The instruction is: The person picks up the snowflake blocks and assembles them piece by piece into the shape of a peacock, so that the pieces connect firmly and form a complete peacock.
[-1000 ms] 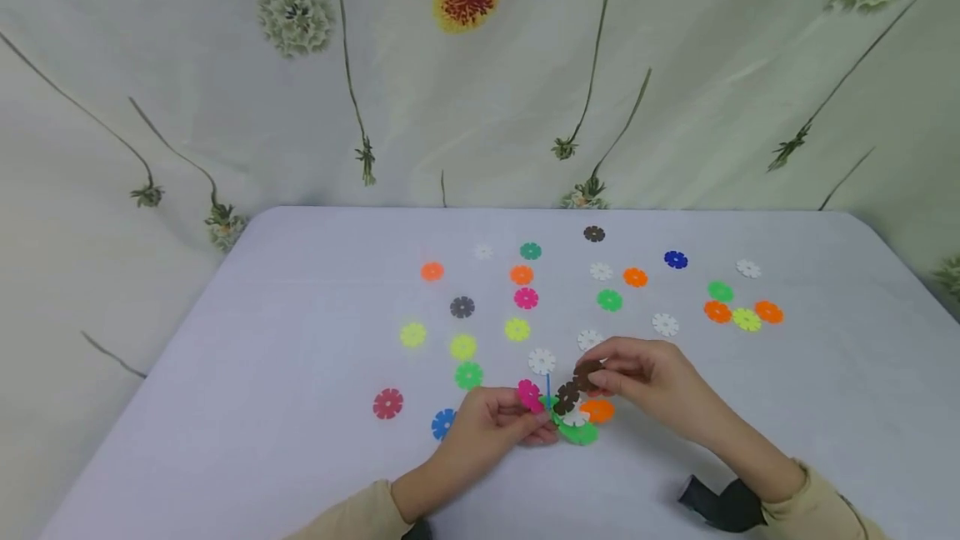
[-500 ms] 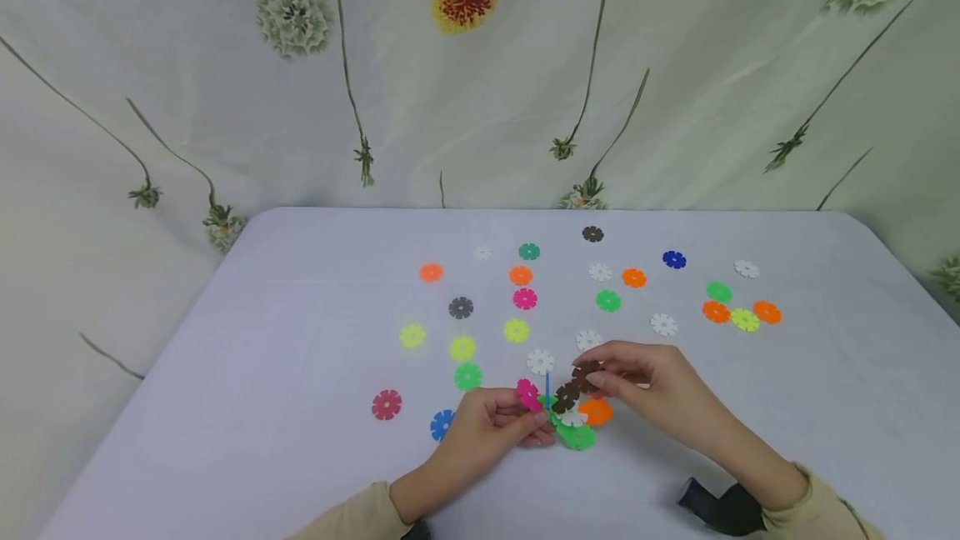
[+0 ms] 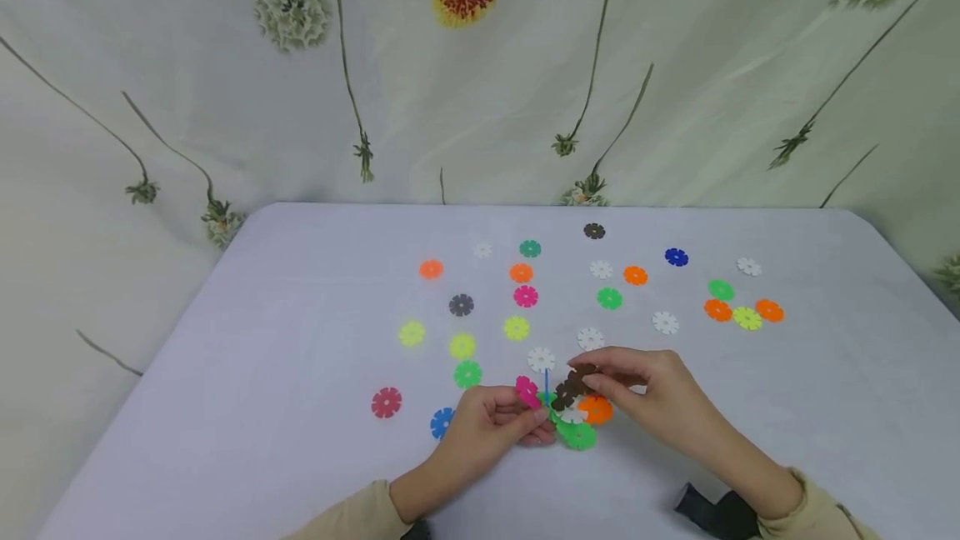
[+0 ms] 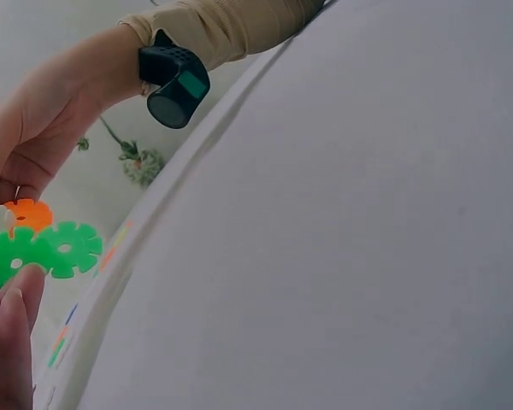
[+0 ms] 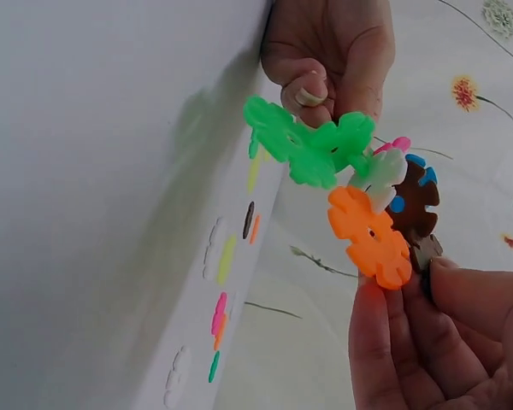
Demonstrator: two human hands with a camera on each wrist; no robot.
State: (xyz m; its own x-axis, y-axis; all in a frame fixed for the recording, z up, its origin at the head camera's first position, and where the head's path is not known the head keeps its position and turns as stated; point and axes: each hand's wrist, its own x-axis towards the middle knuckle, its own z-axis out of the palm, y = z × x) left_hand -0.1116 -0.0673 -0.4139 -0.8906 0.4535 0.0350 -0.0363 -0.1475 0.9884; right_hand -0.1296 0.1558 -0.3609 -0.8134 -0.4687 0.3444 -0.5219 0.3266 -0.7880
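Left hand holds the cluster of joined discs from below, fingers curled on its pink and green pieces. So far joined, by the look of it: two green, white, orange, pink, a blue one edge-on, one brown. Right hand, just right of the cluster, pinches a second brown disc at the cluster's top; whether it is seated yet I cannot tell. Beyond both hands, many loose discs lie unjoined on the bench.
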